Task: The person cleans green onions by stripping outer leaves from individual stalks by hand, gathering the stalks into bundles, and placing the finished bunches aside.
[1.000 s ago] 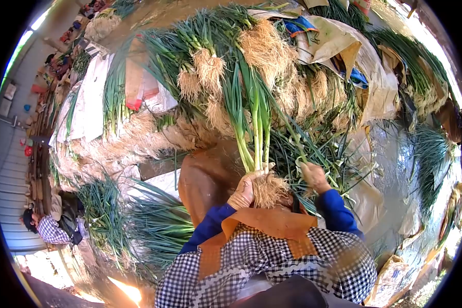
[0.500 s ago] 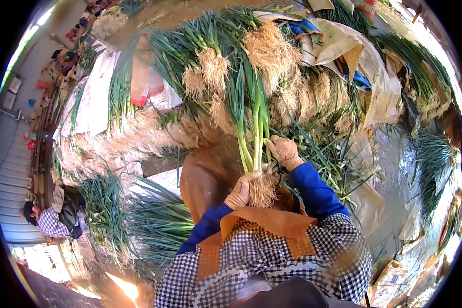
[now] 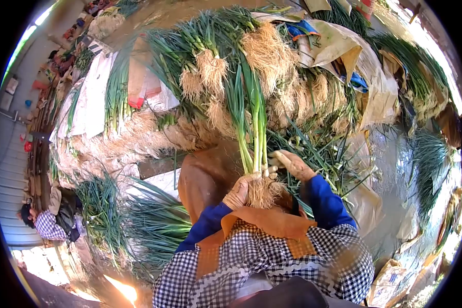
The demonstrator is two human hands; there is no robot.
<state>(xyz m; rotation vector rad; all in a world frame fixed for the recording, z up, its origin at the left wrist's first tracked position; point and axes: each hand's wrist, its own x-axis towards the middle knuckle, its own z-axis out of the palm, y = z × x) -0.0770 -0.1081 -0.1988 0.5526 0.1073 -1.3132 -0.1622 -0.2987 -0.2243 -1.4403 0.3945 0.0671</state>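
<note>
Ribbed grey wall (image 3: 9,190) on L side, w/ narrow strip of daylight (image 3: 20,47) up top L. Floor (image 3: 392,169) at R is grey, wet & shiny; brownish nr top. V. bright sun patch (image 3: 122,289) btm L, more glare (image 3: 453,90) along R edge.

A person (image 3: 50,224) in a checked top sits near a ribbed metal wall (image 3: 10,190).

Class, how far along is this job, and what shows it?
Apparently done: some cleaning, judging by loose, narrow green leaves strewn on the right.
In hand: a long green bunch with pale stems and tan roots, gripped by the left hand, the right hand beside its stems.
Probably left: the heap of tan-rooted green plants ahead, though some may be finished.
</note>
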